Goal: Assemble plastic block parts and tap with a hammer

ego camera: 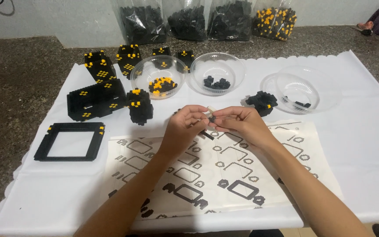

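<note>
Both hands are meeting above the instruction sheet [216,171], which is lying on a white cloth [365,145] covering the stone bench [18,87]. The left hand [185,129] is closing its grip on a small black brick piece [210,119], and the right hand [242,125] is pinching the same piece from the other side, fingertips nearly touching. Just beyond the hands, three clear bowls [218,61] are sitting in a row, holding loose black and yellow bricks. Finished black-and-yellow blocks [95,101] are standing to the left, with a flat black square frame [71,141] lying nearer the bench edge.
</note>
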